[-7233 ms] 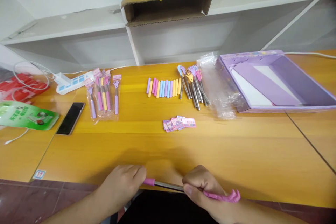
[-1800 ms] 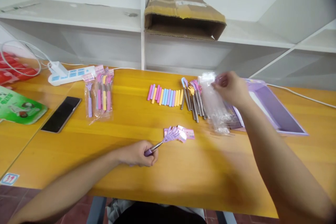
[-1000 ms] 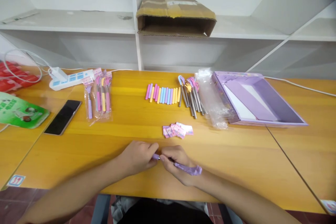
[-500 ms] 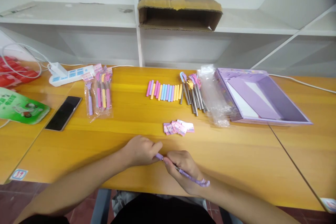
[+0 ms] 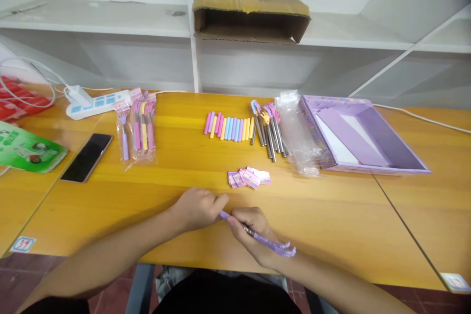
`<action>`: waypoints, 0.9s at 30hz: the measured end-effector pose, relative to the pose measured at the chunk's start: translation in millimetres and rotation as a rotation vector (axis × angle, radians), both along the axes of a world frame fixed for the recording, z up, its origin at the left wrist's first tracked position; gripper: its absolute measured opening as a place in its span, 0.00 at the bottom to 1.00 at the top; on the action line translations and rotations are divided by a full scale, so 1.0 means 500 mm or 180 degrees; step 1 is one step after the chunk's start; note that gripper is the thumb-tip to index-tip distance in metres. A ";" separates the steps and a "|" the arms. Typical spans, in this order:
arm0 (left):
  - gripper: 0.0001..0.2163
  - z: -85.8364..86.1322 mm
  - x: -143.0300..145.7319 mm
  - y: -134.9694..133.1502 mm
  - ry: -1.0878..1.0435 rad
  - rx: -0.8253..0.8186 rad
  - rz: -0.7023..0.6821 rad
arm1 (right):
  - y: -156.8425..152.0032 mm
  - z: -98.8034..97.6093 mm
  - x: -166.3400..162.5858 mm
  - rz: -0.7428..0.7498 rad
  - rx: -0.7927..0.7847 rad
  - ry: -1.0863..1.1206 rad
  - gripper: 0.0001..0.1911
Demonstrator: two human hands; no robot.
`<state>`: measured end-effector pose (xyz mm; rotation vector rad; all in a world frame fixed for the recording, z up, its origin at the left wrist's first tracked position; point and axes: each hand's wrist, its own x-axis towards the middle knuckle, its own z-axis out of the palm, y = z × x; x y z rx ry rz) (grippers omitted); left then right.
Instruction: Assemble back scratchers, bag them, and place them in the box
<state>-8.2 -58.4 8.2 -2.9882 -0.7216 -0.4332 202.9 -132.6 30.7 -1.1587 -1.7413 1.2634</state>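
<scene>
Seven seconds ago a pink scratcher was in the hands; now a purple scratcher (image 5: 275, 245) is held between the left hand (image 5: 200, 210) and the right hand (image 5: 255, 235). The right hand has come back from the clear bags (image 5: 299, 137), where it was about two seconds ago. The packed purple piece right of the packed scratchers (image 5: 144, 127) is gone. A pink tube (image 5: 207, 122) has joined the left end of the row, another pink head shows among the rods (image 5: 273, 138), and a slanted card (image 5: 252, 178) has come onto the pile. Since a second ago, the held scratcher's head has turned, its prongs now showing spread.
</scene>
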 end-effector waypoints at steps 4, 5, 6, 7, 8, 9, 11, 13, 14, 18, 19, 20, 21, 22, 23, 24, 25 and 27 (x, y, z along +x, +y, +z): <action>0.06 -0.004 -0.001 -0.002 0.0061 0.0131 0.0007 | -0.009 -0.021 -0.024 -0.0186 -0.0745 0.0291 0.31; 0.06 -0.006 -0.001 0.001 0.0066 0.0140 -0.0004 | -0.013 -0.024 -0.027 -0.0255 -0.0862 0.0365 0.32; 0.06 -0.007 -0.001 0.004 0.0071 0.0136 -0.0017 | -0.015 -0.027 -0.029 -0.0316 -0.0946 0.0428 0.33; 0.06 -0.007 -0.001 0.008 0.0077 0.0118 -0.0030 | -0.017 -0.028 -0.029 -0.0362 -0.0997 0.0479 0.33; 0.06 -0.007 -0.001 0.012 0.0085 0.0087 -0.0037 | -0.017 -0.027 -0.028 -0.0393 -0.1027 0.0517 0.33; 0.06 -0.007 -0.001 0.014 0.0093 0.0044 -0.0039 | -0.018 -0.025 -0.027 -0.0413 -0.1039 0.0537 0.34; 0.05 -0.003 0.001 0.016 0.0106 -0.0033 -0.0031 | -0.019 -0.017 -0.021 -0.0409 -0.1009 0.0527 0.34; 0.06 0.001 0.003 0.014 0.0123 -0.0051 -0.0030 | -0.022 -0.009 -0.014 -0.0355 -0.0930 0.0468 0.34; 0.06 0.003 0.004 0.011 0.0136 -0.0034 -0.0038 | -0.026 -0.006 -0.010 -0.0328 -0.0900 0.0429 0.33; 0.05 0.007 0.011 0.001 0.0179 0.0086 -0.0107 | -0.045 -0.007 0.003 -0.0361 -0.0904 0.0341 0.32; 0.05 0.008 0.012 0.000 0.0172 0.0110 -0.0130 | -0.050 -0.008 0.006 -0.0404 -0.0926 0.0331 0.32; 0.05 0.008 0.014 -0.001 0.0167 0.0126 -0.0144 | -0.055 -0.009 0.008 -0.0447 -0.0957 0.0319 0.32; 0.05 0.008 0.015 -0.002 0.0162 0.0131 -0.0147 | -0.059 -0.010 0.009 -0.0475 -0.1000 0.0306 0.32; 0.05 0.008 0.016 -0.002 0.0154 0.0127 -0.0143 | -0.062 -0.009 0.010 -0.0495 -0.1047 0.0300 0.32; 0.06 0.008 0.017 -0.002 0.0147 0.0111 -0.0138 | -0.064 -0.008 0.011 -0.0505 -0.1093 0.0307 0.32; 0.06 0.007 0.017 -0.003 0.0142 0.0089 -0.0131 | -0.066 -0.007 0.011 -0.0515 -0.1135 0.0327 0.33; 0.06 0.007 0.017 -0.003 0.0134 0.0070 -0.0125 | -0.067 -0.006 0.011 -0.0529 -0.1167 0.0346 0.33; 0.06 0.006 0.018 -0.004 0.0136 0.0052 -0.0122 | -0.069 -0.004 0.010 -0.0568 -0.1209 0.0377 0.33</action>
